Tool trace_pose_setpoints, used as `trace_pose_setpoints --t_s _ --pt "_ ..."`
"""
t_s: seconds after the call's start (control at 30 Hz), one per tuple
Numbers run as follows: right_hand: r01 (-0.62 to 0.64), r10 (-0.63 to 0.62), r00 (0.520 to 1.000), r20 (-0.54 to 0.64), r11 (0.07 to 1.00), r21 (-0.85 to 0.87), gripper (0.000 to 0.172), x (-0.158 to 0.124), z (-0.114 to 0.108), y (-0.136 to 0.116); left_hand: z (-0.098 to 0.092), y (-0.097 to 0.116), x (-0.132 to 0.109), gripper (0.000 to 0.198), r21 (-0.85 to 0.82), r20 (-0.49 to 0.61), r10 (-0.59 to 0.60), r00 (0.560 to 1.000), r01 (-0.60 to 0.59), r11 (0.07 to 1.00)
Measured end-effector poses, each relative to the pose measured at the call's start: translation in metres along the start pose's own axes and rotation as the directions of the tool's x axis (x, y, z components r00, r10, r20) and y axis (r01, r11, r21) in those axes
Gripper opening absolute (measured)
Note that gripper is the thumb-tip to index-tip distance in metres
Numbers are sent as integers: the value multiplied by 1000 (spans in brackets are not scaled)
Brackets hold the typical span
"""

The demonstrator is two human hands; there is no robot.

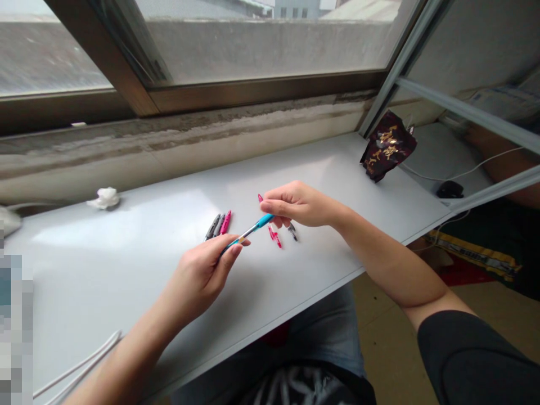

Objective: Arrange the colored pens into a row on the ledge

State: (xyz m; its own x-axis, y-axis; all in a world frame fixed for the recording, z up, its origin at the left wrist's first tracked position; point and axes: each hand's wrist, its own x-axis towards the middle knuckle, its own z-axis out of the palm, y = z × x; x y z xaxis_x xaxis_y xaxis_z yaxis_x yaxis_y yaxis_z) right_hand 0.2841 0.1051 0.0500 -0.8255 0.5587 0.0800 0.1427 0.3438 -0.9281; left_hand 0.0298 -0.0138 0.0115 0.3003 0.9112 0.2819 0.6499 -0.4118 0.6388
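Note:
A slim pen with a cyan grip and clear barrel [253, 229] lies across the gap between my hands. My left hand [202, 275] pinches its narrow end, and my right hand [297, 203] holds its cyan end between thumb and fingers. Two grey pen parts and a pink one [218, 225] lie side by side on the white shelf [126, 253], left of the held pen. Below my right hand are a pink pen piece [274, 236] and a small dark pen piece [292, 230]. Another pink tip [260, 198] shows behind my right fingers.
A crumpled white tissue [105, 198] sits by the window wall. A dark red printed bag [388, 146] stands at the shelf's far right. A white cable [80, 365] runs along the near left edge. Another person's arm [502, 163] shows beyond the metal frame on the right.

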Motion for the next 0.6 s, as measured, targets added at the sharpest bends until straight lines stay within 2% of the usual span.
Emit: trace_pose_setpoints --t_s 0.1,0.2,0.3,0.4,0.47,0.53,0.6 --pt "60 -63 996 -70 998 -33 25 1 0 4 1 -5 0 28 72 -49 38 998 -35 997" --pt "86 -84 986 -146 996 5 45 2 2 6 0 -8 0 29 96 -53 24 998 -19 995" --pt "29 -27 980 -198 1000 9 34 3 2 7 -1 -8 0 32 108 -62 11 998 -4 994" --pt "90 -99 972 -212 995 -51 25 3 -3 9 1 -6 1 33 109 -68 15 998 -7 994" --pt "162 -166 959 -229 986 -35 34 2 -8 9 1 -5 1 33 105 -65 7 998 0 994" --pt "152 -145 955 -258 988 7 46 1 -11 9 1 -5 1 32 97 -67 -2 998 9 995" --pt "80 -71 961 -266 997 23 36 2 -12 10 1 -5 0 30 88 -74 -2 997 9 996"
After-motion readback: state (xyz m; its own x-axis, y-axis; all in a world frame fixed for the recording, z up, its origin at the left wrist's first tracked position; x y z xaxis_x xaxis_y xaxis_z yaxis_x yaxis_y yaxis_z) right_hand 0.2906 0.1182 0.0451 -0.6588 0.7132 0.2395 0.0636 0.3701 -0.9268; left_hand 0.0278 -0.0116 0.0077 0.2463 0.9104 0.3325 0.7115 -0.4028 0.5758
